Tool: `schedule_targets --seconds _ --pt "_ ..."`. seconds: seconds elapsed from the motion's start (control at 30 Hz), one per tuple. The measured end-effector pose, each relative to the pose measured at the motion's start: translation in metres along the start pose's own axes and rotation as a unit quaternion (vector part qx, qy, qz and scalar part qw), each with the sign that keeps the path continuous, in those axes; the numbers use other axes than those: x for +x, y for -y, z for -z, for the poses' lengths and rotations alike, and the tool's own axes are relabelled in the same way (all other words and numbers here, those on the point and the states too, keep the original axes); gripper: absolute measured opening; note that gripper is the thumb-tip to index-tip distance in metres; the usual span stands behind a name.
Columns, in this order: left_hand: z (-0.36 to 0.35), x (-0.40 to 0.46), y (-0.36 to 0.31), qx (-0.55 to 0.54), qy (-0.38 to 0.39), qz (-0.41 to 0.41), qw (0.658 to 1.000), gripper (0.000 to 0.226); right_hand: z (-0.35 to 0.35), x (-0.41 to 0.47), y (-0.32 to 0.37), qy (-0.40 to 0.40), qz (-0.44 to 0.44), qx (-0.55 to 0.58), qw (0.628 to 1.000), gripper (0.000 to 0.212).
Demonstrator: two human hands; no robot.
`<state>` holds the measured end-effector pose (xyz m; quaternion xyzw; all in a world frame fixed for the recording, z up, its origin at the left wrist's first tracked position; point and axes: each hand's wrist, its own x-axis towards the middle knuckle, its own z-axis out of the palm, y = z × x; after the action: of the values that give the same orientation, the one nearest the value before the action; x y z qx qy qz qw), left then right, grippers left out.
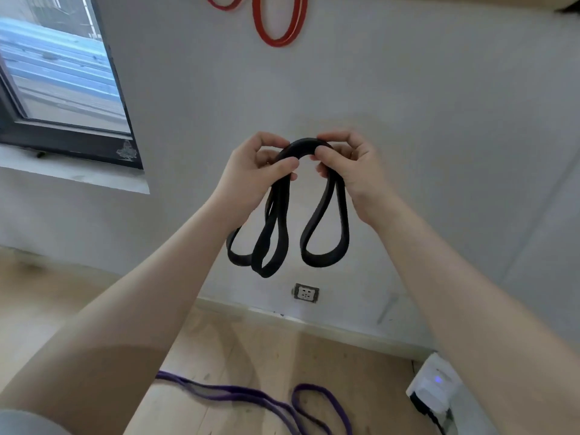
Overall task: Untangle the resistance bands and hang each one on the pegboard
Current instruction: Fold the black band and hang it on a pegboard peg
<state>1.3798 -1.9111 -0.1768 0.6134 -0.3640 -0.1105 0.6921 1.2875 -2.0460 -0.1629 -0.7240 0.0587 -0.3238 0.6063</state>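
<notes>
A black resistance band point(324, 233) is bunched into several hanging loops in front of the grey wall. My left hand point(251, 174) pinches its top arch on the left side and my right hand point(348, 167) pinches the same arch on the right. Two red bands point(279, 29) hang on the wall at the top edge of the view; what they hang from is out of frame. A purple band point(238, 397) lies loose on the wooden floor below my arms.
A dark-framed window point(62, 89) with a sill is at the left. A wall socket point(306, 292) sits low on the wall above the skirting. A white device point(436, 387) with a blue light stands on the floor at the right.
</notes>
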Motion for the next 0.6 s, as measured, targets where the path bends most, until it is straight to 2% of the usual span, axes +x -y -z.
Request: schedule_targets --seconds 0.17,0.27,0.47,0.6 --pt "-0.015 0.042 -0.089 0.054 0.02 0.003 0.998 0.02 0.017 0.035 0.079 -0.053 0.005 -0.028 0.998 0.02" --pt "-0.015 0.07 -0.156 0.127 0.045 0.014 0.991 0.02 0.026 0.06 0.142 -0.053 -0.033 -0.048 0.997 0.022" --pt "-0.008 0.114 -0.271 0.21 0.065 0.024 0.975 0.022 0.045 0.102 0.262 0.012 -0.059 -0.159 0.985 0.015" --pt "-0.006 0.129 -0.32 0.238 0.094 0.031 0.966 0.022 0.055 0.115 0.319 0.057 -0.07 -0.254 0.963 0.015"
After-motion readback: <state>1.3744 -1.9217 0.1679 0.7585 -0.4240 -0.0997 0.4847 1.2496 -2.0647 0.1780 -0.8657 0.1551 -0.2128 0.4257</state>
